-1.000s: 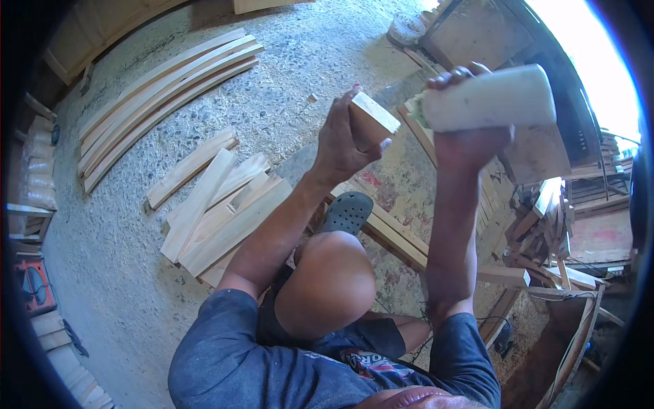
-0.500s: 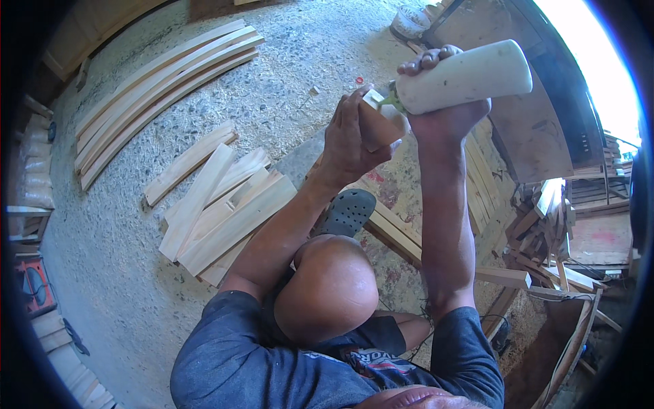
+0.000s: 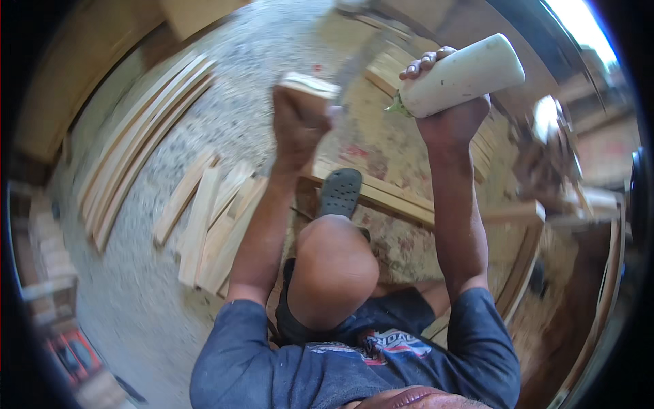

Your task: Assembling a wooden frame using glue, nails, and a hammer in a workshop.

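Observation:
My left hand (image 3: 294, 133) is closed around a short wooden block (image 3: 310, 87), held up over the floor. The block's pale upper end faces away from me, and motion smears the hand and block a little. In my right hand (image 3: 455, 116) is a white squeeze bottle (image 3: 470, 73), tilted with its green nozzle (image 3: 397, 105) pointing left and slightly down. My fingers wrap over the bottle's far side and the palm supports it from below. A gap separates the nozzle from the block.
Long curved wooden strips (image 3: 146, 140) lie at the far left. Shorter boards (image 3: 221, 238) are piled nearer my left arm. A wooden beam (image 3: 392, 198) crosses beyond my clog (image 3: 339, 191). A wood-sided bin (image 3: 579, 300) stands at right, with scrap wood (image 3: 545, 160) beyond it.
My left hand has moved left with the wooden block, away from the bottle's nozzle, where they met before. The right hand still grips the bottle. The whole view has turned somewhat.

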Demonstrator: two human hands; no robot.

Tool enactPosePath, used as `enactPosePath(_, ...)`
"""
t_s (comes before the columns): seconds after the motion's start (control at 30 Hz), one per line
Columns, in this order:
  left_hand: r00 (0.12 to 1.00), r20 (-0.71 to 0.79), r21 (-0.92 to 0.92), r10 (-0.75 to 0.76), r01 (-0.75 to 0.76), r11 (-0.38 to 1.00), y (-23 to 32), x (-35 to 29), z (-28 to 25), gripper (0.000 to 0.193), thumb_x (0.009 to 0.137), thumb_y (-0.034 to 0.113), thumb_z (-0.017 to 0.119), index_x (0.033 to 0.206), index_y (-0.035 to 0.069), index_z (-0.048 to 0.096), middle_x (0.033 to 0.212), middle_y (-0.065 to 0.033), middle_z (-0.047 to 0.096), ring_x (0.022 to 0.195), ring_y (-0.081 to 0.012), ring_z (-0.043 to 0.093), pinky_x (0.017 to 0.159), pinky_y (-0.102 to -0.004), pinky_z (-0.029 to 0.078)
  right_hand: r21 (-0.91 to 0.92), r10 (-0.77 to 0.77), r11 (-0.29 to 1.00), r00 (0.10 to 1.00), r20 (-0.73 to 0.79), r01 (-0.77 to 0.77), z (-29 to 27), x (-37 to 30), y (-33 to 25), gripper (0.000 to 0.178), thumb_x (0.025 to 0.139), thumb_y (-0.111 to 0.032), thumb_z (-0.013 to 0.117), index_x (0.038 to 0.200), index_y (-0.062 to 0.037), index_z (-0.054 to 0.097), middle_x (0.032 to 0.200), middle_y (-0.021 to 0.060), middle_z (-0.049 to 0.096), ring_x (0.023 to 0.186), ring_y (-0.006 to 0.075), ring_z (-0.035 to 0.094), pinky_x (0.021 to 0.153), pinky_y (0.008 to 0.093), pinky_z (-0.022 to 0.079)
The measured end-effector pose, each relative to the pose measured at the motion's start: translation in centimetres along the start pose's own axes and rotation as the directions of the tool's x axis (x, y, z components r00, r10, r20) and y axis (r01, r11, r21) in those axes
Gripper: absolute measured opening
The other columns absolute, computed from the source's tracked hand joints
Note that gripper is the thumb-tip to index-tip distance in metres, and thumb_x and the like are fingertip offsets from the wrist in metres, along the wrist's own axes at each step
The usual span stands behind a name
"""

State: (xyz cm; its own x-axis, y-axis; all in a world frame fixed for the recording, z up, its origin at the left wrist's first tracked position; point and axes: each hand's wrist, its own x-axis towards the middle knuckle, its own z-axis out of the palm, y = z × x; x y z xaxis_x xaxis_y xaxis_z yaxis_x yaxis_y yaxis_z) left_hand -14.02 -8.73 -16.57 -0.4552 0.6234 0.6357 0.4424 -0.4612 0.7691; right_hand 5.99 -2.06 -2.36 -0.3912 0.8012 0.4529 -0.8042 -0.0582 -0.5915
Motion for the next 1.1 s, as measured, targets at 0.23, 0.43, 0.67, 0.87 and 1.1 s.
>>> enactPosePath(0.23,0.998,-0.061,-0.195,-0.013,0.001,0.981,-0.7,-0.1,-1.4,0.075,0.078,0.012,0.089,0.134,0.002,0.039,0.119,-0.0098,0.051,0.108,-0.0204,0.054,0.099,-0.0343,0.048,-0.181,-0.309,0.941,0.946,-0.101,0.288,-7.4,-11.1,-19.9,0.048,0.095,-0.045,0.049,0.113,-0.0016,0.061,0.097,0.0176,0.062,0.094,0.0356,0.060,0.096,0.0530,0.048)
enactPosePath(0.43,0.999,-0.018,-0.180,-0.044,0.040,0.983,-1.4,-0.2,-1.3,0.085,0.079,0.018,0.090,0.142,0.003,0.035,0.125,-0.0118,0.050,0.113,-0.0228,0.053,0.102,-0.0361,0.047,-0.403,-0.477,0.846,0.835,-0.274,0.350,-11.3,-19.4,-32.1,0.042,0.092,-0.041,0.049,0.105,-0.0030,0.062,0.092,0.0160,0.062,0.091,0.0344,0.061,0.093,0.0517,0.049)
enactPosePath(0.67,0.998,-0.038,-0.088,-0.042,0.039,0.995,-0.8,-0.2,-1.8,0.081,0.081,0.022,0.089,0.139,0.003,0.034,0.124,-0.0134,0.050,0.111,-0.0237,0.054,0.104,-0.0362,0.048,-0.319,-0.453,0.876,0.843,-0.290,0.361,-14.7,-20.3,-31.5,0.038,0.093,-0.039,0.050,0.101,-0.0040,0.063,0.087,0.0147,0.064,0.084,0.0325,0.062,0.089,0.0496,0.050)
enactPosePath(0.87,0.999,-0.033,0.028,-0.021,0.022,0.999,-1.2,-0.5,-2.6,0.089,0.082,0.022,0.089,0.146,0.001,0.030,0.127,-0.0156,0.050,0.112,-0.0254,0.054,0.105,-0.0370,0.049,-0.356,-0.489,0.854,0.820,-0.298,0.379,-15.6,-21.7,-32.9,0.039,0.094,-0.040,0.050,0.099,-0.0039,0.063,0.086,0.0148,0.065,0.081,0.0330,0.062,0.087,0.0499,0.050)
enactPosePath(1.1,0.999,-0.042,0.064,-0.014,0.017,0.998,-2.0,0.1,-3.2,0.088,0.081,0.015,0.088,0.147,0.001,0.031,0.130,-0.0164,0.052,0.115,-0.0256,0.055,0.105,-0.0372,0.050,-0.405,-0.574,0.805,0.743,-0.344,0.434,-16.2,-22.7,-34.2,0.040,0.095,-0.039,0.049,0.097,-0.0025,0.064,0.084,0.0159,0.066,0.080,0.0343,0.064,0.080,0.0499,0.053)
